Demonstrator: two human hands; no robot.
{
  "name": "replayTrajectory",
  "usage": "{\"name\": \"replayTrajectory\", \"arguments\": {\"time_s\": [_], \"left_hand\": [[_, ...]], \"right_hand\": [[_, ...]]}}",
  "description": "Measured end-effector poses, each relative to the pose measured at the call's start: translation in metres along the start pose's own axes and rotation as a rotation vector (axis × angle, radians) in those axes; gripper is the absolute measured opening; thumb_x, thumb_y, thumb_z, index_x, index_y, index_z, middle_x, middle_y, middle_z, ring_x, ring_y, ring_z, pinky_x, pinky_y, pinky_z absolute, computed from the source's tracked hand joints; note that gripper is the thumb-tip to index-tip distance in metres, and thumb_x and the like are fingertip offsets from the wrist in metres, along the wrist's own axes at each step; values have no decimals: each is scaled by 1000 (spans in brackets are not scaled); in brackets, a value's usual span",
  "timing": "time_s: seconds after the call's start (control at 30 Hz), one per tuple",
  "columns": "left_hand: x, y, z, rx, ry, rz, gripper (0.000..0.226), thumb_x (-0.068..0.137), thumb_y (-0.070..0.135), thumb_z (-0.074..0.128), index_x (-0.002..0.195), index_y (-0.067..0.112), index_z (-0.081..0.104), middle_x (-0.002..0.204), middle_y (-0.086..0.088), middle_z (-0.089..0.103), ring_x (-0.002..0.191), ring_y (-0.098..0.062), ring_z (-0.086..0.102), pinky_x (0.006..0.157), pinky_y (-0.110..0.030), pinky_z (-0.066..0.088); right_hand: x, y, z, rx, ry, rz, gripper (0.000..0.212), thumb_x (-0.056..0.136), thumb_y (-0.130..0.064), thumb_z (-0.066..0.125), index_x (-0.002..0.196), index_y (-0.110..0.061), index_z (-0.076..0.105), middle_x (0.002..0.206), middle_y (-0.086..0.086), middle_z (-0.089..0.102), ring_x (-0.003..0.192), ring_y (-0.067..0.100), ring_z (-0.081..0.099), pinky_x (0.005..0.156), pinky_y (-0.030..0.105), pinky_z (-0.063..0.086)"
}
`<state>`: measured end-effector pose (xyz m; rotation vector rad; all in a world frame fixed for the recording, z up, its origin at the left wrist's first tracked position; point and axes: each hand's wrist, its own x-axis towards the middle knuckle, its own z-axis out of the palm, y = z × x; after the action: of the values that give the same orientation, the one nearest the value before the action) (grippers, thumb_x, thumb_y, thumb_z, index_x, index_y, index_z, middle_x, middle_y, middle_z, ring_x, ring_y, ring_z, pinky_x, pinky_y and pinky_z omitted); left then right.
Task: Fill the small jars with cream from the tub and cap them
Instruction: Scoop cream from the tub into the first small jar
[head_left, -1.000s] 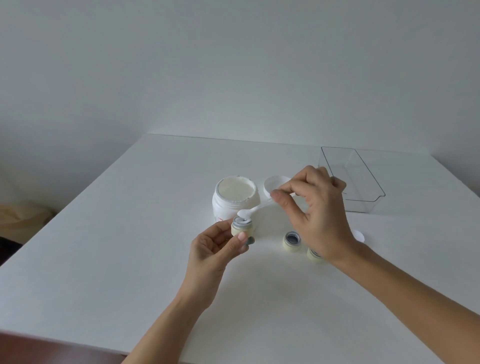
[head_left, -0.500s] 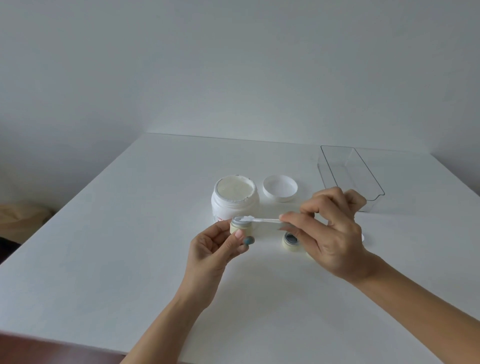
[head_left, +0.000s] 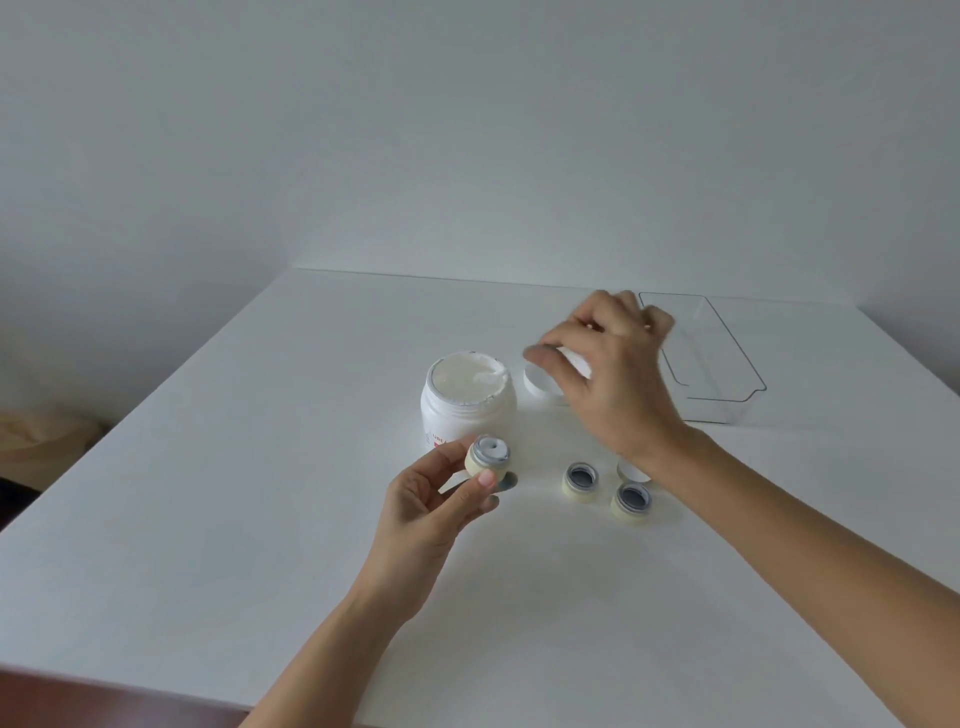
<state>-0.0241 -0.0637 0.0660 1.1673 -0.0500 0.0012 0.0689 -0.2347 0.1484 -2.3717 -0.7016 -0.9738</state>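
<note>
My left hand (head_left: 431, 509) pinches a small cream-coloured jar (head_left: 488, 460) between thumb and fingers, just in front of the tub; white cream shows in its grey mouth. The open white tub (head_left: 470, 400) of cream stands behind it. My right hand (head_left: 608, 374), blurred, hovers to the right of the tub with fingers curled. It pinches the white spatula (head_left: 496, 373), whose tip reaches the tub's right rim. Two open small jars (head_left: 581, 480) (head_left: 631, 501) stand on the table under my right wrist.
The tub's white lid (head_left: 537, 387) lies beside the tub, partly behind my right hand. A small white cap (head_left: 629, 470) peeks out by my wrist. A clear plastic tray (head_left: 727, 384) sits at the back right. The white table (head_left: 260, 467) ends near the bottom left.
My right hand lifted the spatula off the held jar and swung back toward the tub. Cream now sits in the jar. My left hand stayed in place.
</note>
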Motion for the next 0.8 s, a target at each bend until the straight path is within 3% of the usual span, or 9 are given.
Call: {"name": "replayTrajectory", "arguments": {"time_s": [0.2, 0.33, 0.47, 0.6, 0.7, 0.8], "left_hand": [[-1, 1, 2, 15, -19, -34, 35, 80, 22, 74, 113, 15, 70, 102, -5, 72, 90, -21, 71, 72, -23, 53], [-2, 1, 2, -12, -30, -34, 28, 82, 17, 71, 110, 14, 64, 97, -7, 69, 84, -22, 70, 72, -24, 54], [-1, 1, 2, 6, -35, -29, 22, 84, 17, 70, 105, 22, 71, 97, -5, 71, 84, -21, 70, 74, -24, 55], [-1, 0, 0, 17, -50, -28, 34, 72, 20, 78, 106, 26, 73, 102, 0, 74, 87, -21, 72, 78, -24, 55], [0, -1, 0, 24, -40, -20, 38, 68, 16, 82, 104, 24, 75, 102, 2, 75, 84, -19, 73, 79, -23, 55], [-1, -1, 0, 31, -17, -7, 34, 67, 19, 81, 100, 24, 76, 96, 2, 74, 79, -18, 72, 76, -24, 56]], "right_hand": [[28, -16, 29, -206, -339, -187, 26, 89, -40, 59, 83, -19, 73, 94, 1, 52, 101, 24, 45, 80, 34, 14], [37, -21, 39, -204, -503, -171, 28, 92, -41, 54, 83, -19, 70, 99, 2, 52, 104, 23, 42, 76, 34, 12], [42, -15, 36, -65, -576, 40, 36, 92, -40, 55, 76, -12, 69, 81, -1, 52, 97, 24, 47, 75, 34, 16], [44, -4, 27, 59, -576, 316, 40, 94, -38, 53, 76, -7, 71, 58, -7, 55, 75, 21, 55, 78, 36, 24], [41, 5, 24, 161, -555, 498, 39, 94, -37, 54, 64, -16, 64, 73, -10, 66, 83, 20, 59, 83, 36, 25], [37, 12, 24, 261, -545, 639, 33, 94, -38, 55, 72, -17, 69, 81, -8, 65, 100, 22, 60, 97, 36, 30]]}}
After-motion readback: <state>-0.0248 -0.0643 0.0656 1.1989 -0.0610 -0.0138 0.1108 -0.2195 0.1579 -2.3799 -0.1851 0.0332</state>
